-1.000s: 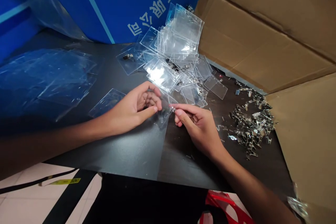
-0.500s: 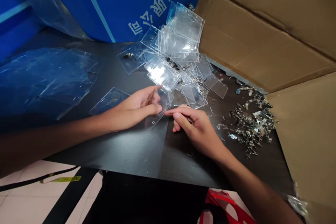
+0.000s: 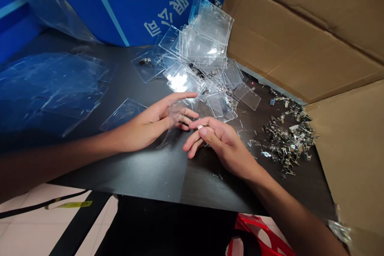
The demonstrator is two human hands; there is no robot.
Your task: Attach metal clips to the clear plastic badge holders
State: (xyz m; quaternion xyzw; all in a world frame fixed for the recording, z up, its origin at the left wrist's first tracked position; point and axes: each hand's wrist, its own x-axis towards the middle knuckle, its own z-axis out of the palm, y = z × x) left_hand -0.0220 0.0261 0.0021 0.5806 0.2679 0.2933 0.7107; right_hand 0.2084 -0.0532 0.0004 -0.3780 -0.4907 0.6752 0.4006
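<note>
Left hand (image 3: 153, 124) half open, fingers curled around a clear vinyl badge holder (image 3: 173, 118) standing tilted just above the black counter (image 3: 144, 168). Right hand (image 3: 223, 142) closed, thumb and forefinger pinching a metal clip (image 3: 200, 127), just beside the holder at 3 o'clock. Pile of badge holders (image 3: 204, 44) at 12 o'clock; heap of metal clips (image 3: 288, 138) at 3 o'clock.

the holders (image 3: 207, 36) are clear plastic, thin and glossy, with a smooth face that shines in the light. the clips (image 3: 288, 140) are bright metal, very shiny. the surface (image 3: 144, 168) is black and matt, with a fine grain. the cardboard (image 3: 300, 36) is brown paper, dull and creased. the blue sheet (image 3: 90, 4) behind them looks smooth and a little glossy.
</note>
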